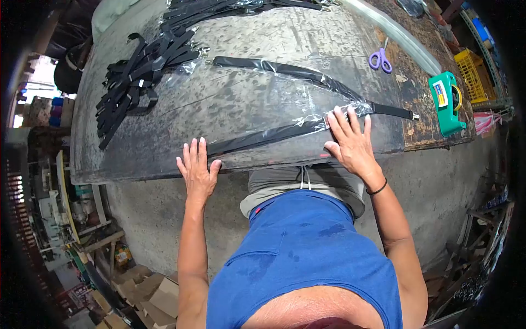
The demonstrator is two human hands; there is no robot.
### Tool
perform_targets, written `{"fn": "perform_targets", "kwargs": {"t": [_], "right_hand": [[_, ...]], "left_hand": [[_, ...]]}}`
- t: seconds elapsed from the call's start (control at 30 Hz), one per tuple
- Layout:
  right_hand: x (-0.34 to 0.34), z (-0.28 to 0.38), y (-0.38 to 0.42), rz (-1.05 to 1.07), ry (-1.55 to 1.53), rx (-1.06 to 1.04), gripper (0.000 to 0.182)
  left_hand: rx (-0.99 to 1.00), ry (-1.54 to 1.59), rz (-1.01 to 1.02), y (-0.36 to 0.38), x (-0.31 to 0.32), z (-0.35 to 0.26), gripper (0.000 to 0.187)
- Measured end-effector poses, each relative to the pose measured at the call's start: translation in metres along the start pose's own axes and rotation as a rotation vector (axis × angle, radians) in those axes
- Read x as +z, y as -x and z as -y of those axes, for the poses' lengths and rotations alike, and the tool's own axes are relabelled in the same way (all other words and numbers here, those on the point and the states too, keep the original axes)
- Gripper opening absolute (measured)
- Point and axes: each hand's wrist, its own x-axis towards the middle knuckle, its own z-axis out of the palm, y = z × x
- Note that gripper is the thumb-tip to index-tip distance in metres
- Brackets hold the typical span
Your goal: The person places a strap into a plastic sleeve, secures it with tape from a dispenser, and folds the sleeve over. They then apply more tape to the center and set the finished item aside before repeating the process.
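On the table lies a black strap (263, 138) in clear plastic film, forming a V with a second film-covered length (298, 72). The two lengths meet at the right, where a short bare strap end (392, 111) runs out to a metal clip. My right hand (350, 140) rests flat near that junction, fingers spread over the film. My left hand (197, 167) lies at the table's front edge with fingers stretched out, beside the left end of the lower length. Neither hand is gripping anything.
Bundled black straps (131, 82) lie at the left, with more straps (219, 8) at the back. Purple-handled scissors (380, 61) and a green tape dispenser (448, 104) sit at the right, near a long clear plastic roll (400, 38). Cardboard (159, 299) lies on the floor.
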Motion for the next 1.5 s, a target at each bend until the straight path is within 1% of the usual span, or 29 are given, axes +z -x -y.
{"fn": "perform_targets", "kwargs": {"t": [0.07,0.17,0.2,0.27,0.33,0.37,0.4,0.5,0.53,0.6,0.63,0.67,0.73,0.77,0.8,0.9,0.93,1.0,1.03,1.1,1.13,1.23,1.27,1.33,1.37,1.4,1.47,1.5], "right_hand": [[0.002,0.002,0.001,0.158,0.016,0.041,0.069],[-0.003,0.003,0.001,0.145,0.021,0.03,0.069],[-0.005,0.006,-0.002,0.133,0.007,0.025,0.069],[-0.005,0.013,-0.003,0.106,-0.011,0.024,0.07],[0.0,0.014,-0.004,0.015,-0.08,0.0,0.071],[0.0,0.015,-0.004,0.021,-0.091,-0.002,0.071],[-0.001,0.017,-0.006,0.028,-0.102,-0.013,0.071],[0.009,0.018,-0.008,0.0,-0.11,-0.073,0.07],[0.011,0.019,-0.009,-0.005,-0.126,-0.092,0.07],[0.016,0.022,-0.009,0.004,-0.109,-0.072,0.07],[0.022,0.021,-0.009,-0.01,-0.079,-0.076,0.07],[0.024,0.024,-0.009,-0.013,-0.086,-0.083,0.07],[0.027,0.027,-0.01,-0.047,0.015,-0.058,0.069],[0.028,0.027,-0.01,-0.042,0.02,-0.038,0.069],[0.028,0.027,-0.01,-0.045,0.019,-0.04,0.069],[0.028,0.028,-0.011,-0.027,0.011,-0.013,0.069],[0.027,0.028,-0.011,-0.018,0.027,-0.023,0.069],[0.027,0.029,-0.012,-0.007,0.045,-0.044,0.069],[0.026,0.028,-0.011,0.009,0.045,-0.056,0.069],[0.025,0.028,-0.012,0.024,0.048,-0.067,0.069],[0.024,0.029,-0.012,0.025,0.048,-0.067,0.069],[0.024,0.031,-0.011,0.022,0.047,-0.042,0.069],[0.025,0.031,-0.012,0.015,0.044,-0.032,0.069],[0.026,0.03,-0.012,0.011,0.04,-0.022,0.069],[0.026,0.03,-0.012,0.006,0.037,-0.022,0.069],[0.026,0.03,-0.012,0.001,0.033,-0.024,0.069],[0.025,0.03,-0.012,0.007,0.031,-0.029,0.069],[0.025,0.03,-0.012,0.011,0.029,-0.036,0.068]], "left_hand": [[-0.022,-0.007,0.01,0.001,-0.001,0.006,0.071],[-0.079,0.013,-0.047,0.007,-0.001,0.021,0.071],[-0.079,-0.04,-0.139,0.01,0.0,0.025,0.071],[-0.078,0.011,-0.341,0.018,-0.002,0.039,0.068],[-0.215,0.164,-0.486,0.027,-0.001,0.047,0.062],[-0.244,0.179,-0.52,0.029,-0.002,0.05,0.056],[-0.263,0.169,-0.512,0.031,-0.003,0.054,0.054],[-0.171,0.102,-0.518,0.026,-0.01,0.071,0.05],[-0.186,0.083,-0.527,0.023,-0.016,0.076,0.05],[-0.284,0.238,-0.393,0.015,-0.026,0.087,0.052],[-0.358,0.252,-0.442,0.008,-0.026,0.095,0.043],[-0.362,0.244,-0.447,0.005,-0.029,0.102,0.043],[-0.641,0.275,-0.419,0.001,-0.041,0.106,0.039],[-0.773,0.426,-0.366,0.004,-0.046,0.103,0.04],[-0.774,0.425,-0.37,0.009,-0.043,0.098,0.04],[-0.801,0.454,-0.383,0.028,-0.017,0.069,0.056],[-0.687,0.476,-0.475,0.031,-0.011,0.063,0.069],[-0.271,-0.121,-0.462,0.034,-0.016,0.068,0.078],[-0.279,-0.12,-0.465,0.036,-0.016,0.071,0.078],[-0.166,-0.033,-0.233,0.039,-0.016,0.077,0.074],[-0.16,-0.03,-0.233,0.04,-0.018,0.078,0.074],[-0.169,-0.087,-0.182,0.039,-0.029,0.068,0.055],[-0.163,-0.085,-0.179,0.038,-0.027,0.07,0.055],[-0.192,0.019,-0.148,0.041,-0.017,0.08,0.055],[-0.119,0.058,-0.238,0.041,-0.014,0.086,0.049],[-0.117,0.061,-0.236,0.041,-0.008,0.092,0.049],[-0.036,0.27,-0.321,0.04,0.001,0.105,0.046],[-0.034,0.27,-0.322,0.04,-0.004,0.101,0.046]]}}
